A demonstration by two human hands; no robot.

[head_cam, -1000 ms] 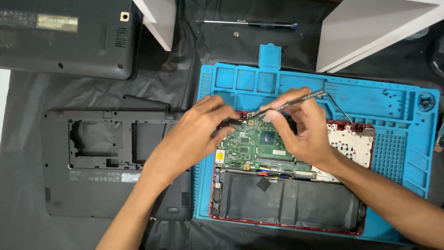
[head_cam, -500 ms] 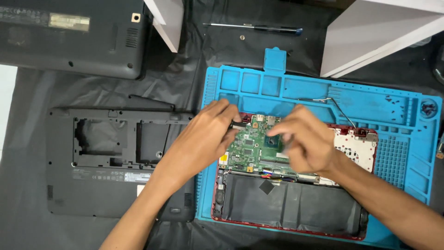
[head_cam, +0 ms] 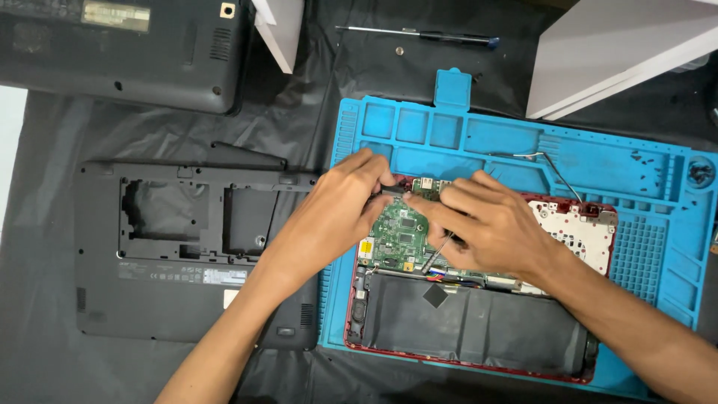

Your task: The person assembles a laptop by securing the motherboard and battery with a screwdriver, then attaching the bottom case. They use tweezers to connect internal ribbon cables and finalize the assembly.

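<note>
The scene is viewed from a single head-worn camera, aimed steeply downward and held close above the blue mat (head_cam: 516, 146).

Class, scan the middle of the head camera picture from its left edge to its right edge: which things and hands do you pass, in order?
Black laptop bottom cover → left hand → green circuit board → right hand → white keyboard underside → ribbed right part of the blue repair mat.
</note>
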